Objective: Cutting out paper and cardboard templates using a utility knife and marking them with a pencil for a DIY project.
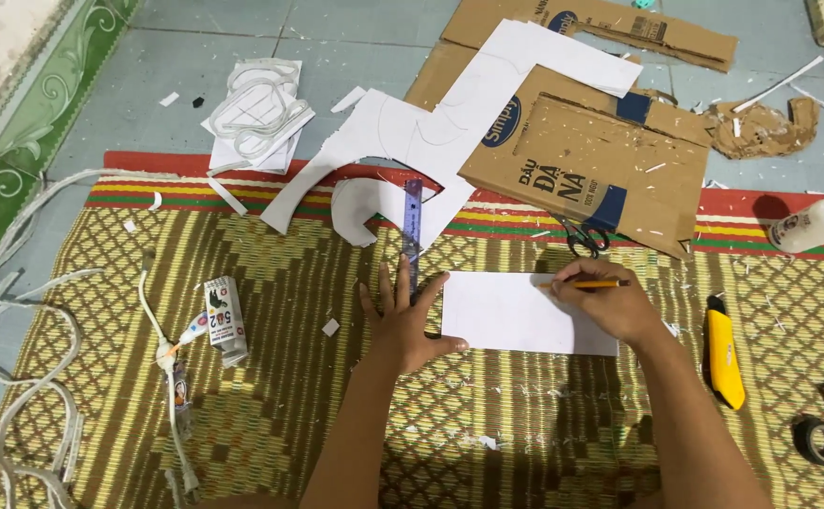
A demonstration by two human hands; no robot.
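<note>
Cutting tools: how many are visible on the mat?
2. A yellow utility knife lies right of the right hand; black-handled scissors lie at the cardboard's edge. Others may be hidden under it.

hands (506, 316) on white card (516, 316) (pencil (589, 284) gripped), ruler (411, 236)

Both forearms come into view from the bottom edge, bare to the wrist, with no sleeve showing. The left hand (403, 325) and the right hand (610, 303) wear no gloves. No ring or watch seems to show, though the fingers look small.
</note>
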